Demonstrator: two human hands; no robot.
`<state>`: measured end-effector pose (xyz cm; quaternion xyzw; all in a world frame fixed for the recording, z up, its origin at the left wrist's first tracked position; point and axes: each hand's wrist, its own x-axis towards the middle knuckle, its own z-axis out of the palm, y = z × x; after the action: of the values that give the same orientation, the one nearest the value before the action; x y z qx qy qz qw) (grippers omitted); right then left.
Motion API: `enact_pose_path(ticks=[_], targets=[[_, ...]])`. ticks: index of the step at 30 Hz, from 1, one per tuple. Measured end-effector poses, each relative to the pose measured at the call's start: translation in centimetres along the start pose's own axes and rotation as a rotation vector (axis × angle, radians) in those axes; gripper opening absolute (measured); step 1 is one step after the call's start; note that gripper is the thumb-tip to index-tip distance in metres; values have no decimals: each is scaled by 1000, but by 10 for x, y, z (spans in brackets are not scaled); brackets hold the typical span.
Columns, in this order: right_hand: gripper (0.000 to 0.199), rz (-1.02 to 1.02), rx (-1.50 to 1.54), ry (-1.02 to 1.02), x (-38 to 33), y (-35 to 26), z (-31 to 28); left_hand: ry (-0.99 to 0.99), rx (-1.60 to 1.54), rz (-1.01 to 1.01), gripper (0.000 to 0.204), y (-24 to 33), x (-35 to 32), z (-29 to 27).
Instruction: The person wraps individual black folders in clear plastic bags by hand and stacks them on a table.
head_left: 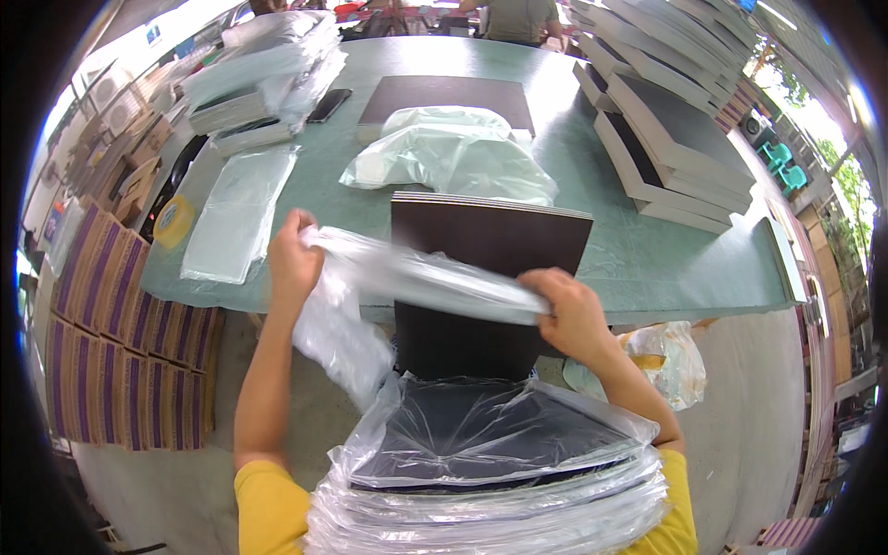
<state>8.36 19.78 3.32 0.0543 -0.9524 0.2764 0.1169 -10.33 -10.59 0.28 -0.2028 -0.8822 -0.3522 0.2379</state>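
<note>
Stretched between my two hands is a clear plastic bag (435, 285), blurred by motion, with a loose part hanging below my left hand (296, 264). That hand is closed on one end of it. My right hand (569, 313) pinches the other end. Just behind the bag, several dark flat panels (490, 227) stand upright together at the table's near edge. Close to my body rises a stack of dark panels wrapped in clear plastic (499, 435). Another crumpled plastic bag (453, 157) lies on the table beyond, partly over a dark flat panel (453, 95).
The green table (657, 268) carries a tall stack of dark panels (680, 129) at right and plastic-wrapped stacks (264, 83) at far left. Flat plastic bags (240, 213) and a tape roll (174, 222) lie at left. Cartons (120, 361) stand lower left; a person (520, 20) is beyond.
</note>
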Motion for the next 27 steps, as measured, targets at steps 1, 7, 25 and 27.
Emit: enact_pose_path(ticks=[1, 7, 25, 27], targets=[[51, 22, -60, 190, 5, 5, -4, 28, -39, 58, 31, 9, 4, 4], [61, -33, -414, 481, 4, 47, -35, -330, 79, 294, 65, 83, 3, 14], [23, 593, 489, -675, -142, 125, 129, -1097, -945, -818, 21, -57, -195, 81], [22, 630, 290, -620, -172, 154, 172, -1106, -832, -668, 21, -62, -209, 98]])
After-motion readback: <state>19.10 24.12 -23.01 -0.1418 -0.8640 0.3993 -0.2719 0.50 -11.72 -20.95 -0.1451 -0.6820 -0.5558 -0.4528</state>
